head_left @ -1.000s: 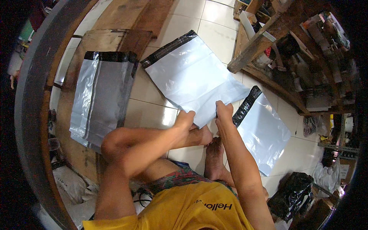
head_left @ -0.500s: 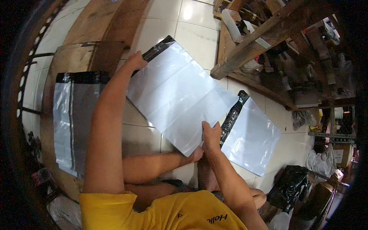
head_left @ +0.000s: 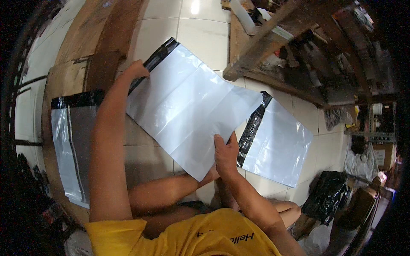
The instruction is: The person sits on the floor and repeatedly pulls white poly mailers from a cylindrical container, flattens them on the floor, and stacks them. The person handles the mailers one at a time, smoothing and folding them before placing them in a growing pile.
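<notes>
Three things, a grey bag left, a white bag right and a wooden post far right, sit by the middle bag, where the left hand reaches far to a black strip, grip hard to see, and the right hand pinches the right edge.

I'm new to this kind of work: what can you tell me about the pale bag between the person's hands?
The pale bag looks like glossy, creased plastic, with a black band along its upper-left end. It spreads slantwise, nearly flat, over the tiled floor. The left hand is at the band; the right hand grips the opposite end. Whether that end touches the neighbouring bag is unclear.
</notes>
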`<state>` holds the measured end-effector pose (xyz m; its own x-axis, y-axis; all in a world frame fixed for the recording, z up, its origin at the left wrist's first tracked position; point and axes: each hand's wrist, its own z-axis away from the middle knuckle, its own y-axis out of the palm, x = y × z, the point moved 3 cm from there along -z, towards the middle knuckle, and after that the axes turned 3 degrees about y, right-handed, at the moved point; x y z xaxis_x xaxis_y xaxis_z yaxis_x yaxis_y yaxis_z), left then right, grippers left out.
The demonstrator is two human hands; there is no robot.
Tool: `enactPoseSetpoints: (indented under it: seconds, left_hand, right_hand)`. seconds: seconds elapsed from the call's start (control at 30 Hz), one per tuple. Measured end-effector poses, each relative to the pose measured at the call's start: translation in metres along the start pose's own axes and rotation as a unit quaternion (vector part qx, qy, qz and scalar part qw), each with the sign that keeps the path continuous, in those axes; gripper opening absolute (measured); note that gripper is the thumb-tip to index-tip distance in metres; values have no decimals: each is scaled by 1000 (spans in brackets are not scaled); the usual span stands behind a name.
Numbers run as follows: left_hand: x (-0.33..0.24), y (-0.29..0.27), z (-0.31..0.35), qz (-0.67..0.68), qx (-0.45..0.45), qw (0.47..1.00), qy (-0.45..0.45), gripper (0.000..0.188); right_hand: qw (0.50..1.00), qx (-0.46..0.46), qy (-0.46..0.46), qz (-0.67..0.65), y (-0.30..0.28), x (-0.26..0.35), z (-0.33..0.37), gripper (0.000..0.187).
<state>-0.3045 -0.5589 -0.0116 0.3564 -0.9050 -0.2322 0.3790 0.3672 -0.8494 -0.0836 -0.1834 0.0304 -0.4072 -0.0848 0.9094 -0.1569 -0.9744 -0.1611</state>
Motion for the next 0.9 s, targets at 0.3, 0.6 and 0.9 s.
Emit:
enactPoseSetpoints:
  seconds: [0.3,0.6,0.9]
  left_hand:
    - [-3,24,-25,122,90,987,50,45]
    - [34,-7,47,209,8,976,65,61]
    - [-86,-37,254,399,-39,913,81,41]
  right_hand:
    - [996,-71,-24,49,-10,-8,-4,39]
    - [997,14,-79,-6,-51,32,12,48]
    - [991,78,-99,32,-252,74,29,58]
